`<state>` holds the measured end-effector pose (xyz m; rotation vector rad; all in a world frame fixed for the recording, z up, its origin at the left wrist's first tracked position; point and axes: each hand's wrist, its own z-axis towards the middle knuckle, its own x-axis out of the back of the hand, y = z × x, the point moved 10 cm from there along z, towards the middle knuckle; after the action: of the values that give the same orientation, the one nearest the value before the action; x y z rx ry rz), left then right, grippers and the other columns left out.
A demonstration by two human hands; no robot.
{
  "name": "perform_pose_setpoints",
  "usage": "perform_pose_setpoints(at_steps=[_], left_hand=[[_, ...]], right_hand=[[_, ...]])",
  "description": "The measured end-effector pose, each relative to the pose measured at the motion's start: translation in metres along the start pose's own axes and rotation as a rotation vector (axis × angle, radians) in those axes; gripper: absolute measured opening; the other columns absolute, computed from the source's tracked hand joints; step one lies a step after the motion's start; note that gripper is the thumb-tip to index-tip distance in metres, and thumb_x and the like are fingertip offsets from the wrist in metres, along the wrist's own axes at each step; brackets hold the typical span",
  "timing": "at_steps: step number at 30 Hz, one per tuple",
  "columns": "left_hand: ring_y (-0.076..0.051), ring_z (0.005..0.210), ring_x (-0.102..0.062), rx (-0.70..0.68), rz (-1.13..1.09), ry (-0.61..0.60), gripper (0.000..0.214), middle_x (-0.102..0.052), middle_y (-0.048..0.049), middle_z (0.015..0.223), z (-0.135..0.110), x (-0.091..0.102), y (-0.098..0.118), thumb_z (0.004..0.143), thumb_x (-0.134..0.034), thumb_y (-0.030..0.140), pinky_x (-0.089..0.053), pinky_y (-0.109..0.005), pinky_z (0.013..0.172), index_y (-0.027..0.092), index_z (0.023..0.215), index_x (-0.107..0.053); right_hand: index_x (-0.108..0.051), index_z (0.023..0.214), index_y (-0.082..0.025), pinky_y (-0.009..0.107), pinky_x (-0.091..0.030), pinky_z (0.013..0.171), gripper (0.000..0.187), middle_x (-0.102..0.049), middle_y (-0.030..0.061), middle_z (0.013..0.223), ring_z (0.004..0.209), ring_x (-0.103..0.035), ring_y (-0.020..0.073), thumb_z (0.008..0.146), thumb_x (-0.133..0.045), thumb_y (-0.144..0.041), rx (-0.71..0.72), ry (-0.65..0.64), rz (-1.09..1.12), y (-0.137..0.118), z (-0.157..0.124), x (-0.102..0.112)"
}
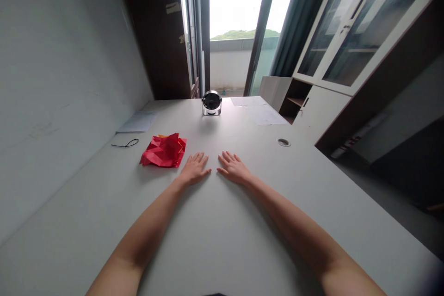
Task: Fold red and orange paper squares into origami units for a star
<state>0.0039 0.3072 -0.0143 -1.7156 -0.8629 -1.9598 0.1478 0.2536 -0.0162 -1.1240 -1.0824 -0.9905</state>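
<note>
Both arms reach forward over a white table (215, 231). My left hand (194, 168) lies palm down on it, fingers spread, holding nothing. Beside it, my right hand (234, 167) rests flat in the same way, with a small gap between the two thumbs. Just left of my left hand is a pile of crumpled, creased red paper (162, 151), with some orange showing at its top and right edges. The hand and the paper are close; whether they touch I cannot tell.
A round black device on a metal stand (211, 102) stands at the far end. A black cable tie loop (126, 144) and white sheets (137, 121) lie at left, more paper (268, 114) at far right. A cable hole (283, 142) opens at right. A wall borders the left.
</note>
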Motion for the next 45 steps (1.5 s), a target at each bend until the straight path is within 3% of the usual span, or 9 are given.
perform_pose_setpoints(at_steps=[8,10,13,17,20,25,32,39,45], left_hand=[[-0.031,0.150,-0.015,-0.019,0.004,-0.003,0.078,-0.020,-0.0085,0.163,0.000,-0.001,0.003,0.090,-0.035,0.070,-0.011,-0.052,0.120,0.026,0.154,-0.029],[-0.030,0.148,-0.023,-0.024,0.003,0.054,0.069,-0.029,-0.0081,0.160,-0.002,0.008,0.008,0.091,-0.039,0.065,-0.016,-0.050,0.119,0.027,0.149,-0.038],[-0.027,0.135,-0.042,-0.010,-0.002,0.238,0.046,-0.050,-0.0072,0.145,-0.008,0.040,0.010,0.095,-0.043,0.049,-0.028,-0.044,0.114,0.027,0.134,-0.055],[-0.028,0.113,-0.054,0.246,0.043,0.528,0.031,-0.063,-0.0106,0.120,-0.027,0.092,-0.024,0.096,-0.044,0.035,-0.039,-0.043,0.100,0.022,0.118,-0.061],[-0.031,0.110,-0.054,0.490,0.109,0.620,0.028,-0.061,-0.0136,0.115,-0.045,0.111,-0.066,0.090,-0.053,0.034,-0.041,-0.044,0.093,0.020,0.113,-0.059],[-0.028,0.099,-0.058,0.660,0.087,0.507,0.012,-0.062,-0.0110,0.100,-0.054,0.100,-0.111,0.089,-0.053,0.031,-0.044,-0.038,0.082,0.021,0.092,-0.059],[-0.026,0.100,-0.059,0.626,0.040,0.521,0.015,-0.062,-0.0112,0.105,-0.053,0.101,-0.109,0.093,-0.048,0.031,-0.044,-0.037,0.082,0.021,0.098,-0.057],[-0.027,0.093,-0.060,0.723,0.015,0.455,0.014,-0.063,-0.0111,0.099,-0.057,0.091,-0.131,0.091,-0.049,0.028,-0.046,-0.036,0.076,0.022,0.093,-0.061],[-0.030,0.106,-0.057,0.736,0.061,0.466,0.021,-0.061,-0.0140,0.109,-0.060,0.093,-0.142,0.085,-0.054,0.027,-0.045,-0.041,0.086,0.021,0.104,-0.062]], right_hand=[[-0.026,0.156,-0.020,0.049,-0.009,0.121,0.084,-0.015,0.0125,0.162,0.151,-0.010,0.0294,0.092,-0.027,-0.074,0.006,-0.040,0.012,-0.002,0.000,-0.001],[-0.028,0.155,-0.021,0.049,-0.009,0.121,0.082,-0.017,0.0124,0.162,0.150,-0.012,0.0297,0.092,-0.029,-0.073,0.006,-0.029,0.016,-0.002,0.000,0.001],[-0.034,0.153,-0.023,0.049,-0.013,0.120,0.074,-0.023,0.0117,0.161,0.149,-0.017,0.0290,0.094,-0.034,-0.068,0.006,0.006,0.028,-0.001,-0.002,0.005],[-0.045,0.146,-0.025,0.047,-0.019,0.119,0.059,-0.033,0.0104,0.157,0.147,-0.026,0.0264,0.097,-0.039,-0.058,0.016,0.054,0.048,0.003,-0.004,0.009],[-0.048,0.144,-0.025,0.048,-0.020,0.119,0.056,-0.037,0.0103,0.155,0.146,-0.028,0.0260,0.097,-0.042,-0.054,0.024,0.074,0.061,0.004,-0.005,0.012],[-0.048,0.143,-0.025,0.048,-0.021,0.119,0.054,-0.037,0.0105,0.155,0.146,-0.028,0.0262,0.096,-0.045,-0.052,0.026,0.079,0.076,0.003,-0.005,0.014],[-0.049,0.143,-0.026,0.049,-0.021,0.119,0.053,-0.038,0.0101,0.155,0.146,-0.028,0.0263,0.096,-0.047,-0.051,0.018,0.076,0.089,0.003,-0.004,0.013],[-0.049,0.142,-0.026,0.050,-0.021,0.118,0.052,-0.038,0.0098,0.155,0.145,-0.029,0.0262,0.096,-0.048,-0.049,0.021,0.076,0.093,0.002,-0.005,0.014],[-0.050,0.141,-0.026,0.049,-0.021,0.119,0.051,-0.039,0.0095,0.154,0.145,-0.030,0.0257,0.096,-0.048,-0.049,0.034,0.084,0.086,0.002,-0.005,0.014]])
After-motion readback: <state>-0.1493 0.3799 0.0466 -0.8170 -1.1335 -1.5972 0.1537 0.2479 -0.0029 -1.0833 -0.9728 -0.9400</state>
